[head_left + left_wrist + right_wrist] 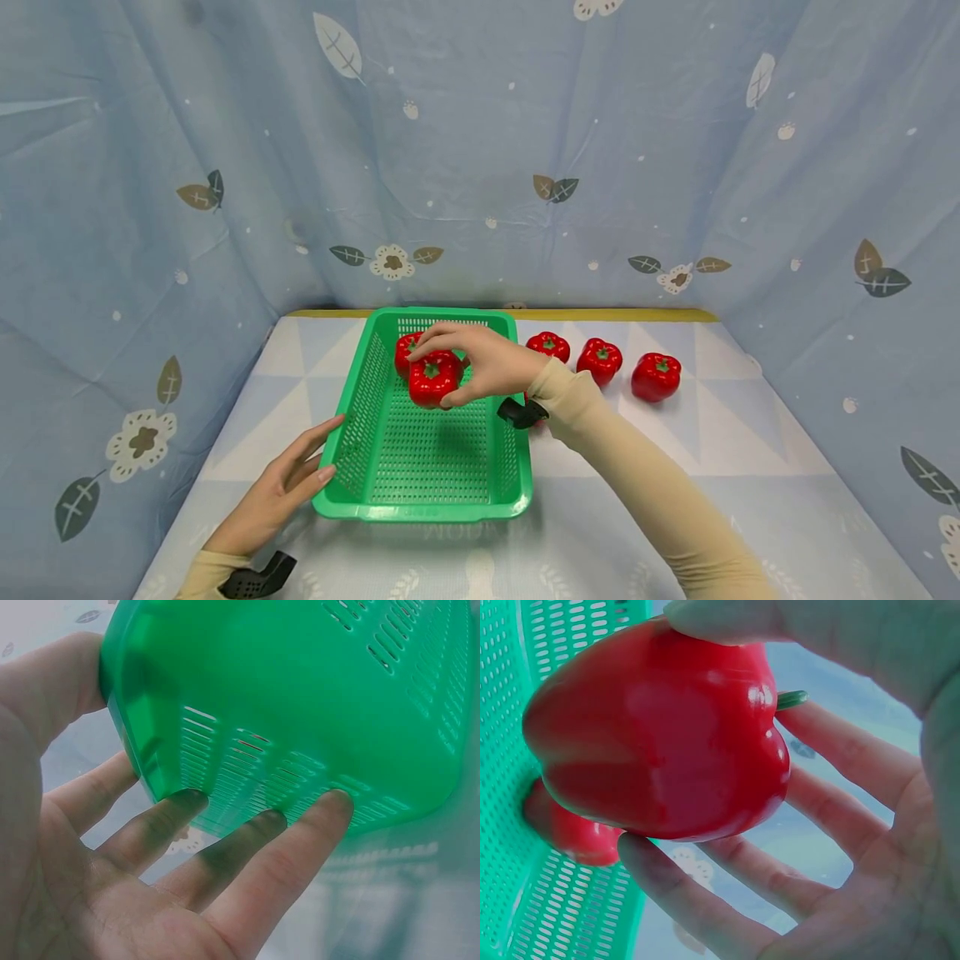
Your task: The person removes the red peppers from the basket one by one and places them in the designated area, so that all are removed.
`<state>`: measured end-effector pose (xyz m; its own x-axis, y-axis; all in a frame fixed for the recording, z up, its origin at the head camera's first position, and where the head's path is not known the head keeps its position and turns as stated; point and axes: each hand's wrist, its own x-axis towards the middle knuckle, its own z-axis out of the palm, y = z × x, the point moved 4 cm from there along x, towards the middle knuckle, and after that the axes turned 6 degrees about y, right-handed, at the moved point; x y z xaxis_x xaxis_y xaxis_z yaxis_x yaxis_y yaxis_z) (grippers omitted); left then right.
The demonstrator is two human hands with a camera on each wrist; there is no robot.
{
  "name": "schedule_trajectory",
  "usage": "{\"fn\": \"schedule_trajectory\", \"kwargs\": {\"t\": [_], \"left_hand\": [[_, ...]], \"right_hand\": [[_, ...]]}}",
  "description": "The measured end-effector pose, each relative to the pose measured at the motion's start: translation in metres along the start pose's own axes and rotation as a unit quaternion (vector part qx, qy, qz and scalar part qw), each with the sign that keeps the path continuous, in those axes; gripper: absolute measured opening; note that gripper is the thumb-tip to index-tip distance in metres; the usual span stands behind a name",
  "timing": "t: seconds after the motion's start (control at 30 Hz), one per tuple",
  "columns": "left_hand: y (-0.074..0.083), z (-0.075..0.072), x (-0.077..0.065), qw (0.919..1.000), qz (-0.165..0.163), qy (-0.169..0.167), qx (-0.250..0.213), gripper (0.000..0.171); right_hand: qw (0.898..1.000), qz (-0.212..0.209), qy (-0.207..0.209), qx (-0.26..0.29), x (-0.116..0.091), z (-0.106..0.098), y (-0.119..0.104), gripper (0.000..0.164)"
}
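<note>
My right hand grips a red bell pepper between thumb and fingers, holding it above the green plastic basket. The right wrist view shows the held pepper with its short green stem turned toward the palm. A second red bell pepper lies inside the basket at the far left, partly hidden behind the held one. My left hand is at the basket's left side. Its extended fingers touch the slotted outer wall, and its thumb rests against the rim.
Several red bell peppers stand right of the basket: one near its rim, a middle pepper and an outer pepper. Another is mostly hidden behind my right wrist. A patterned blue curtain surrounds the white-and-blue tabletop.
</note>
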<state>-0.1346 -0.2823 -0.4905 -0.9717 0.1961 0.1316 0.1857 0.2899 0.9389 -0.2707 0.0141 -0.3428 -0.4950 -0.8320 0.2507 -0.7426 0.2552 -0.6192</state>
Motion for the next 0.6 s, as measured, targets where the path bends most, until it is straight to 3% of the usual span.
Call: {"fn": "schedule_trajectory", "kwargs": {"t": [0.6], "left_hand": [[0.003,0.002,0.000,0.9999,-0.015,0.002,-0.001,0.064]], "right_hand": [[0.999,-0.013,0.028,0.035,-0.025,-0.034,-0.005,0.060]]}}
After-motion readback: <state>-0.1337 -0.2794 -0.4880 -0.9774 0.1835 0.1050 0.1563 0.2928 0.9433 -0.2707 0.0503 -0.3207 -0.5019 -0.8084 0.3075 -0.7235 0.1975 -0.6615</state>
